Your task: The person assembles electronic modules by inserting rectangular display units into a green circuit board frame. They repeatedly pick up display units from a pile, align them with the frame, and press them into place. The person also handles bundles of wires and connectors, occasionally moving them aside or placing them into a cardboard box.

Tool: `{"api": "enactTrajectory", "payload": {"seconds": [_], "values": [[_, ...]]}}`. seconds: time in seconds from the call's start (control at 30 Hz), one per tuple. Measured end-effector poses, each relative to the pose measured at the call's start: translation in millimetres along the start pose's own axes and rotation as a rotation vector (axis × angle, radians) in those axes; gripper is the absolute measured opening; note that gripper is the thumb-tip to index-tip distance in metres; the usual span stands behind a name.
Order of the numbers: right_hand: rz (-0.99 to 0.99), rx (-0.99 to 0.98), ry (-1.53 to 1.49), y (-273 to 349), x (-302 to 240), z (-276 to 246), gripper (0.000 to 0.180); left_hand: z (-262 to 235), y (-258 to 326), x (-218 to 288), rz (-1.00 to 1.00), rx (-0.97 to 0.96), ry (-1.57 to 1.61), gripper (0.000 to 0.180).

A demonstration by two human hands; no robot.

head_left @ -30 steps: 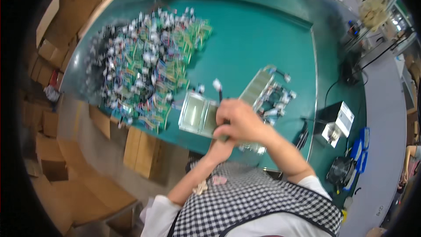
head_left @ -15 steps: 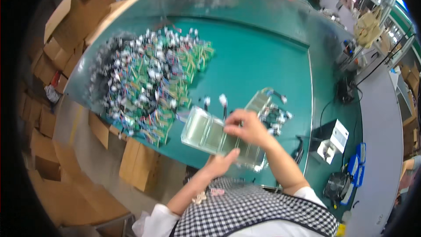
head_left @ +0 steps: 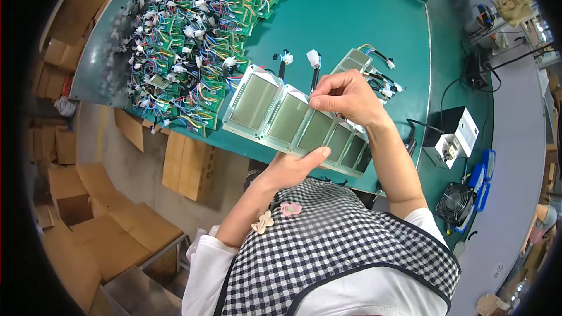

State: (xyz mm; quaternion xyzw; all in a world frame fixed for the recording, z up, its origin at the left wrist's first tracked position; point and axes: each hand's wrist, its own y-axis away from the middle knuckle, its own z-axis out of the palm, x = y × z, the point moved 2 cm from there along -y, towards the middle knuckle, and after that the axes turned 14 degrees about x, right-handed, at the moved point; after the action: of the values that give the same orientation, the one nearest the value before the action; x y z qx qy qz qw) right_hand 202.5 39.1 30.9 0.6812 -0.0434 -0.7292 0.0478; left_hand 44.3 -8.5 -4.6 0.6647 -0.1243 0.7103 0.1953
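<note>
A long strip of circuit boards with several grey-green display screens [head_left: 289, 118] is held tilted above the green table. My left hand [head_left: 291, 169] grips its lower edge, thumb on the front and fingers behind. Over the strip's upper edge, my right hand [head_left: 349, 100] is closed in a pinch by the second and third screens. What its fingertips hold, if anything, cannot be made out. Cables with white connectors [head_left: 314, 58] stick up behind the strip. Beyond my right hand lies another display board [head_left: 353, 61] with coloured wires, partly hidden.
A big heap of green circuit boards with wires [head_left: 190, 52] covers the table's left side. To the right stand a white-and-black box [head_left: 453, 136], a black fan [head_left: 455, 200] and blue frames [head_left: 481, 184]. Cardboard boxes [head_left: 126, 234] fill the floor at left.
The view has tipped downward, so the table sits higher in the picture. The strip now shows its screens more squarely. My right hand stays pinched at its upper edge; the left still grips below.
</note>
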Motion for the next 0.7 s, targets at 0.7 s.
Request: {"api": "enactTrajectory", "payload": {"seconds": [0.7], "values": [[-0.009,0.036,0.008,5,-2,18,0.011,0,2,-1,-0.129,0.045,0.142,0.018]]}}
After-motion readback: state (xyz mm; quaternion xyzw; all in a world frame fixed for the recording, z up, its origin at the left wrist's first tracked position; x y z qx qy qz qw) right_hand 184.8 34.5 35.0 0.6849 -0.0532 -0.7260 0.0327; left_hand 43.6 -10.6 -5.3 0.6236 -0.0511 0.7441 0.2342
